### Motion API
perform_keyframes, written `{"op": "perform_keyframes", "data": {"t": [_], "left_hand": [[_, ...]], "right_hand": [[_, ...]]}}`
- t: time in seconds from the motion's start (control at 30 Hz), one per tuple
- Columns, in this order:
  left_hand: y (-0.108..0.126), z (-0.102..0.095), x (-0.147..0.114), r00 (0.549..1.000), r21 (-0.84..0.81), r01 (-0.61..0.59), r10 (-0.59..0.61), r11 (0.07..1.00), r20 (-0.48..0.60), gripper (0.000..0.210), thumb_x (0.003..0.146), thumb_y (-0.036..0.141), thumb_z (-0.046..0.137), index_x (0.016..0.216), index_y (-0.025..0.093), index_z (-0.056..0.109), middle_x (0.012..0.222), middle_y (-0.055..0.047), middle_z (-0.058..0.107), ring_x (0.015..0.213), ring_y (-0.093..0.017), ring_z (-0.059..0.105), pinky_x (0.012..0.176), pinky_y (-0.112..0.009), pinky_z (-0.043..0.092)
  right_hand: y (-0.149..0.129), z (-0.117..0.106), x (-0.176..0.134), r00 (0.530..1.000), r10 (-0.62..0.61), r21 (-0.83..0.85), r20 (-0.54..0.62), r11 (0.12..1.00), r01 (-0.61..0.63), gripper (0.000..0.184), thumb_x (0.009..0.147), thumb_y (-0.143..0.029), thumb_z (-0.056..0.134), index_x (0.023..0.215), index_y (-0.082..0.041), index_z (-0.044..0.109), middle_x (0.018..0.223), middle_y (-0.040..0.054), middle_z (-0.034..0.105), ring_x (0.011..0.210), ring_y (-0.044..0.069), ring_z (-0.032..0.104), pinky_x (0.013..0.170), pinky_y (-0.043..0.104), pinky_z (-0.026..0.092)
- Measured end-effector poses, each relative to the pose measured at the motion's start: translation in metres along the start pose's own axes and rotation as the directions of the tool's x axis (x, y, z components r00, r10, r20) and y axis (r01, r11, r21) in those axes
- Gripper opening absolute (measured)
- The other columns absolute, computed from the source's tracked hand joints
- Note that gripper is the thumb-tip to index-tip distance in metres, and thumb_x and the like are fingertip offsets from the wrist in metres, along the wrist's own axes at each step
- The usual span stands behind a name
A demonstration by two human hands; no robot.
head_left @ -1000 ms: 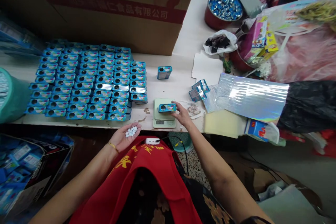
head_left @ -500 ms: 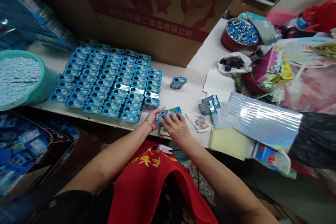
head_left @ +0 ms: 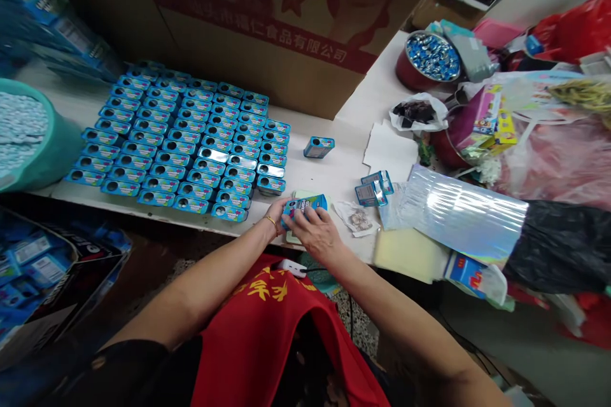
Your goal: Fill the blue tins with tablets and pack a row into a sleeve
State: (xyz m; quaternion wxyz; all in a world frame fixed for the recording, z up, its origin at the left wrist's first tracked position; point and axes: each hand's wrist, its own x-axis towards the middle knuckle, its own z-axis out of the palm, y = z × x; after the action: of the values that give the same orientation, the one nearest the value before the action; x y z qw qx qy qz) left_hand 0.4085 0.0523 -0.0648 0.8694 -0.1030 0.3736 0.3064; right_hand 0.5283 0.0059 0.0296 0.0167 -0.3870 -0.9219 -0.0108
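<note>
A small blue printed box [head_left: 311,201] is held between both hands at the table's front edge. My left hand [head_left: 275,213], with a bracelet at the wrist, grips the box's left end; its fingers are partly hidden. My right hand [head_left: 319,236] lies over the near side, its fingers curled against the box. Beneath the box a pale green pad [head_left: 292,238] shows in part. Left of my hands stand tight rows of similar blue boxes [head_left: 176,159], each with a dark round spot on top. One blue box [head_left: 319,147] stands alone, and two more [head_left: 371,193] lie flat to the right.
A teal tub [head_left: 57,146] of small pale pieces stands left. A large carton [head_left: 267,57] rises behind the rows. Right are a red pot [head_left: 405,70] of blue wrapped pieces, crumpled paper [head_left: 356,219] and a shiny foil sheet [head_left: 468,213]. Below left, a carton holds blue boxes [head_left: 42,261].
The whole scene has shifted slightly left as the camera turned. Both hands keep the box, and my right-hand fingers have moved a little along it.
</note>
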Motion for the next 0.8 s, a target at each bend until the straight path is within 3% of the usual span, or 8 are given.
{"op": "perform_keyframes", "data": {"t": [0.1, 0.23, 0.33, 0.43, 0.53, 0.6, 0.7, 0.8], "left_hand": [[0.001, 0.002, 0.001, 0.998, -0.024, -0.06, 0.06, 0.998, -0.001, 0.018, 0.077, 0.016, 0.044, 0.071, 0.008, 0.059, 0.055, -0.007, 0.06, 0.047, -0.013, 0.056, 0.046, -0.022, 0.044], [0.005, -0.002, 0.002, 0.994, -0.042, -0.102, 0.101, 0.994, -0.03, 0.012, 0.074, 0.012, 0.049, 0.069, 0.008, 0.059, 0.058, -0.007, 0.061, 0.051, -0.014, 0.058, 0.051, -0.024, 0.048], [0.009, -0.009, -0.001, 0.993, -0.044, -0.105, 0.102, 0.994, -0.063, 0.012, 0.074, 0.012, 0.049, 0.069, 0.008, 0.059, 0.06, -0.009, 0.062, 0.056, -0.015, 0.06, 0.054, -0.025, 0.05], [0.012, -0.017, -0.009, 0.99, -0.043, -0.11, 0.106, 0.993, -0.095, 0.014, 0.076, 0.014, 0.048, 0.071, 0.008, 0.059, 0.064, -0.011, 0.063, 0.064, -0.017, 0.062, 0.059, -0.027, 0.052], [0.012, -0.026, -0.024, 0.987, -0.029, -0.106, 0.101, 0.994, -0.125, 0.014, 0.076, 0.014, 0.048, 0.074, 0.008, 0.06, 0.068, -0.012, 0.064, 0.068, -0.018, 0.063, 0.06, -0.028, 0.053], [0.01, -0.032, -0.037, 0.984, -0.014, -0.1, 0.096, 0.995, -0.153, 0.014, 0.077, 0.013, 0.048, 0.076, 0.007, 0.06, 0.07, -0.013, 0.064, 0.069, -0.019, 0.063, 0.06, -0.029, 0.053], [0.005, -0.042, -0.059, 0.974, -0.004, -0.103, 0.1, 0.995, -0.202, 0.014, 0.077, 0.013, 0.047, 0.077, 0.007, 0.06, 0.073, -0.014, 0.065, 0.069, -0.018, 0.063, 0.06, -0.029, 0.053], [-0.001, -0.052, -0.079, 0.966, -0.008, -0.104, 0.099, 0.995, -0.239, 0.014, 0.077, 0.012, 0.047, 0.078, 0.008, 0.06, 0.074, -0.014, 0.065, 0.07, -0.018, 0.063, 0.062, -0.03, 0.054]], "right_hand": [[0.012, 0.001, -0.008, 0.985, 0.165, 0.092, -0.048, 0.983, -0.161, 0.038, 0.083, -0.018, 0.043, 0.12, -0.029, 0.044, 0.11, 0.0049, 0.052, 0.099, 0.023, 0.039, 0.082, 0.04, 0.027], [0.03, 0.012, -0.026, 0.905, 0.411, 0.372, -0.104, 0.86, -0.348, 0.037, 0.08, -0.018, 0.048, 0.116, -0.026, 0.047, 0.105, 0.0048, 0.053, 0.096, 0.022, 0.043, 0.085, 0.039, 0.031], [0.036, 0.032, -0.041, 0.807, 0.58, 0.623, -0.109, 0.673, -0.399, 0.031, 0.075, -0.019, 0.051, 0.106, -0.022, 0.049, 0.102, 0.0057, 0.053, 0.095, 0.021, 0.046, 0.084, 0.039, 0.034], [0.037, 0.062, -0.05, 0.708, 0.706, 0.824, -0.006, 0.405, -0.397, 0.03, 0.072, -0.021, 0.053, 0.101, -0.021, 0.047, 0.094, 0.0038, 0.052, 0.089, 0.019, 0.049, 0.079, 0.034, 0.04], [0.035, 0.09, -0.049, 0.664, 0.74, 0.935, 0.113, 0.146, -0.323, 0.03, 0.07, -0.022, 0.053, 0.098, -0.021, 0.044, 0.09, 0.0014, 0.051, 0.084, 0.016, 0.05, 0.076, 0.031, 0.042], [0.034, 0.101, -0.048, 0.654, 0.741, 0.958, 0.152, 0.051, -0.282, 0.03, 0.069, -0.024, 0.054, 0.096, -0.021, 0.043, 0.09, 0.0011, 0.05, 0.084, 0.015, 0.051, 0.076, 0.03, 0.043], [0.038, 0.099, -0.054, 0.685, 0.711, 0.963, 0.16, 0.041, -0.267, 0.037, 0.068, -0.023, 0.055, 0.103, -0.021, 0.043, 0.1, 0.0036, 0.051, 0.093, 0.016, 0.051, 0.083, 0.033, 0.041], [0.043, 0.079, -0.073, 0.709, 0.692, 0.953, 0.133, 0.108, -0.284, 0.056, 0.068, -0.022, 0.057, 0.12, -0.023, 0.035, 0.118, 0.0065, 0.046, 0.11, 0.018, 0.043, 0.091, 0.038, 0.036]]}}
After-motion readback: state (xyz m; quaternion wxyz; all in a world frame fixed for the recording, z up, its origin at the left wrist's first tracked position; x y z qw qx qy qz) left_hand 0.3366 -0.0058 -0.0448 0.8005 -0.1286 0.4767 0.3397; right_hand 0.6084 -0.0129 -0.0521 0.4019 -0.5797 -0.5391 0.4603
